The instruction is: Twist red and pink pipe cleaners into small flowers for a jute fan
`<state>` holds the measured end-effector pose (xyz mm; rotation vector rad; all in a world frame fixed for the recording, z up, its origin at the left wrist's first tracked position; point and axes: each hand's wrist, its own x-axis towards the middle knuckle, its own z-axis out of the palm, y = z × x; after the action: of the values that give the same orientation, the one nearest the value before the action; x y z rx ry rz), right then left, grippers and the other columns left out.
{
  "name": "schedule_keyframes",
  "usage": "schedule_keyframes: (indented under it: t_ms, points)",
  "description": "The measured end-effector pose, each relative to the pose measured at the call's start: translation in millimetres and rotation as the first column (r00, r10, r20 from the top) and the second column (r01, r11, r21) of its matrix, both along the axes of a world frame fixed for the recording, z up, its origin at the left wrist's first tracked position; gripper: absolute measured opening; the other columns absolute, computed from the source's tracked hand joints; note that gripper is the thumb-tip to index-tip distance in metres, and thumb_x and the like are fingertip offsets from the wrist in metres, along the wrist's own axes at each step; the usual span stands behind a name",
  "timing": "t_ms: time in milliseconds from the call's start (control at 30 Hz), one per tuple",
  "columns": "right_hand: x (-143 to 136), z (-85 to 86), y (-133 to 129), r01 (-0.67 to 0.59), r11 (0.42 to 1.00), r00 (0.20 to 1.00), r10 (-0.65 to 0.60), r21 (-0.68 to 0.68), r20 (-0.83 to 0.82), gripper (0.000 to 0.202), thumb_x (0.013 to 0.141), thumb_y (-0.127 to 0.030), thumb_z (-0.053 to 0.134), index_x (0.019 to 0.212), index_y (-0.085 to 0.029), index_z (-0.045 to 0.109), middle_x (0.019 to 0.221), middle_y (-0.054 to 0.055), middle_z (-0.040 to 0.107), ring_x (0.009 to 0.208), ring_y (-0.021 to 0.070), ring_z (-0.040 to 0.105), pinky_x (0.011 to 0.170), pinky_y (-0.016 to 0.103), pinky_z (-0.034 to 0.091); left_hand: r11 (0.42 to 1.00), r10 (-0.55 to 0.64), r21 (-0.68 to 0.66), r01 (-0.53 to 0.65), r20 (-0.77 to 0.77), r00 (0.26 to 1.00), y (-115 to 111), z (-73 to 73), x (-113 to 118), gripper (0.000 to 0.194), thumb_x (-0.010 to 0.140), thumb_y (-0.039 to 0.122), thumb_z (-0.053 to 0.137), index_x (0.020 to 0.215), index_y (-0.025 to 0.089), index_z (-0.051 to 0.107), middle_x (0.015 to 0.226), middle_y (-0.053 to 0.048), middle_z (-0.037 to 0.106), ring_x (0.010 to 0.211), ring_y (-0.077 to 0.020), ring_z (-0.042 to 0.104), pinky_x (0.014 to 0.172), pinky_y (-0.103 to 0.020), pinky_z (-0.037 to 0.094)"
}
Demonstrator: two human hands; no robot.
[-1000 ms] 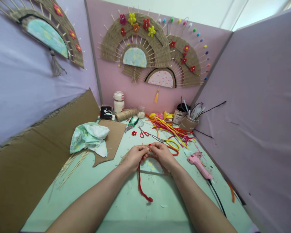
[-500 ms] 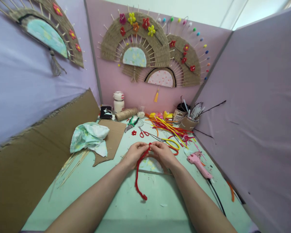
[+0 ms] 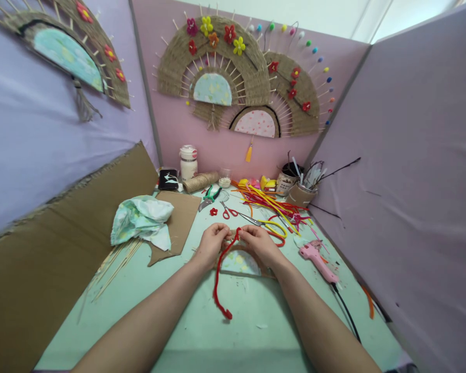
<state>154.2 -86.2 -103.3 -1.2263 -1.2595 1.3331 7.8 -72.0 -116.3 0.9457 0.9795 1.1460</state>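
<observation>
A red fuzzy stem (image 3: pixel 217 282) hangs in a curve toward the table, its upper end bent into a small loop. My right hand (image 3: pixel 258 242) pinches that upper end between thumb and fingers. Just left of it, my left hand (image 3: pixel 214 243) has thumb and fingertips pressed together; what they hold, if anything, is too small to name. Beneath both hands lies a half-round piece with a pale green patterned cloth centre (image 3: pixel 241 262), its upper part partly covered by the hands. A small red flower (image 3: pixel 213 212) lies beyond my left hand.
Red scissors (image 3: pixel 229 211), yellow-handled scissors (image 3: pixel 274 228) and green pliers (image 3: pixel 209 198) lie beyond the hands, near several coloured stems (image 3: pixel 270 199). A pink glue gun (image 3: pixel 319 263) with a black cord is on the right. Crumpled cloth (image 3: pixel 142 220) rests on cardboard (image 3: pixel 183 217) at left.
My left hand has moved slightly left, away from the red stem's upper end, leaving a small gap between the hands. The stem's hanging end has shifted a little left.
</observation>
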Motion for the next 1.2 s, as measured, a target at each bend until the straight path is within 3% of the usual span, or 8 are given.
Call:
schedule_keyframes:
  t_ms: [100,233,367,533,667,900,1067,1200]
  points:
    - [0,1.6,0,-0.008,1.0,1.0,0.008,0.008,0.012,0.027,0.069,-0.04,0.065,0.069,-0.015,0.056,0.055,-0.005,0.045,0.049,0.0065,0.034,0.047,0.022,0.026,0.999,0.036,0.003,-0.036,-0.013,0.999,3,-1.3,-2,0.027,0.069,0.04,0.063,0.069,0.016,0.052,0.061,0.003,0.053,0.051,-0.0072,0.047,0.047,-0.018,0.035]
    - [0,2.7,0,-0.036,0.999,0.999,0.036,0.004,-0.001,0.028,0.071,-0.042,0.063,0.072,-0.014,0.057,0.053,-0.006,0.042,0.047,0.0061,0.031,0.046,0.022,0.021,0.997,-0.077,-0.002,0.077,-0.053,0.996,4,-3.9,-1,0.035,0.076,0.047,0.056,0.064,0.014,0.052,0.056,0.002,0.052,0.046,-0.0065,0.045,0.044,-0.018,0.034]
    - [-1,3.1,-1,-0.035,0.999,0.999,0.035,0.002,-0.007,0.029,0.07,-0.043,0.064,0.072,-0.015,0.057,0.055,-0.005,0.044,0.049,0.0065,0.033,0.047,0.022,0.023,0.993,-0.106,-0.048,0.11,0.079,0.991,0,-1.3,1,0.024,0.071,0.034,0.067,0.078,0.014,0.056,0.066,0.0,0.059,0.056,-0.008,0.054,0.053,-0.019,0.042]
    - [-2,3.7,-1,-0.019,1.0,1.0,0.019,0.007,-0.002,0.029,0.07,-0.044,0.064,0.071,-0.015,0.057,0.056,-0.005,0.045,0.052,0.0077,0.037,0.048,0.022,0.029,0.967,-0.204,-0.117,0.225,0.167,0.965,-3,6.3,-1,0.028,0.064,0.023,0.074,0.083,0.014,0.055,0.07,-0.002,0.062,0.055,-0.0074,0.056,0.055,-0.019,0.045]
    - [-2,6.2,-1,-0.006,1.0,1.0,0.006,0.017,0.016,0.029,0.071,-0.044,0.062,0.07,-0.015,0.057,0.053,-0.005,0.045,0.049,0.0072,0.035,0.047,0.021,0.027,0.98,-0.173,-0.085,0.182,0.104,0.979,-4,6.8,-1,0.033,0.061,0.021,0.074,0.086,0.015,0.054,0.071,-0.001,0.063,0.054,-0.008,0.057,0.055,-0.02,0.045]
    - [-1,3.7,-1,-0.011,0.999,0.999,0.01,0.042,0.037,0.024,0.07,-0.038,0.064,0.075,-0.015,0.059,0.055,-0.005,0.048,0.05,0.0075,0.037,0.048,0.021,0.028,0.986,-0.074,0.138,0.093,-0.136,0.988,-3,0.9,1,0.029,0.064,0.025,0.069,0.086,0.017,0.053,0.068,0.0,0.064,0.06,-0.0111,0.059,0.058,-0.022,0.045]
    - [1,-6.8,3,-0.033,0.999,0.999,0.031,0.043,0.032,0.025,0.071,-0.039,0.063,0.073,-0.015,0.057,0.06,-0.003,0.051,0.055,0.0092,0.042,0.053,0.022,0.034,0.986,-0.157,0.032,0.164,-0.15,0.976,-5,6.0,0,0.031,0.061,0.017,0.068,0.087,0.017,0.05,0.06,0.003,0.061,0.05,-0.0099,0.055,0.051,-0.021,0.041]
    - [2,-10.5,5,-0.048,0.997,0.994,0.041,0.065,0.106,0.024,0.075,-0.039,0.059,0.072,-0.016,0.055,0.059,-0.004,0.047,0.054,0.0088,0.04,0.051,0.021,0.032,0.989,-0.142,0.024,0.146,-0.125,0.982,-4,7.6,0,0.029,0.06,0.017,0.066,0.085,0.016,0.05,0.053,0.006,0.056,0.043,-0.0078,0.048,0.045,-0.019,0.037]
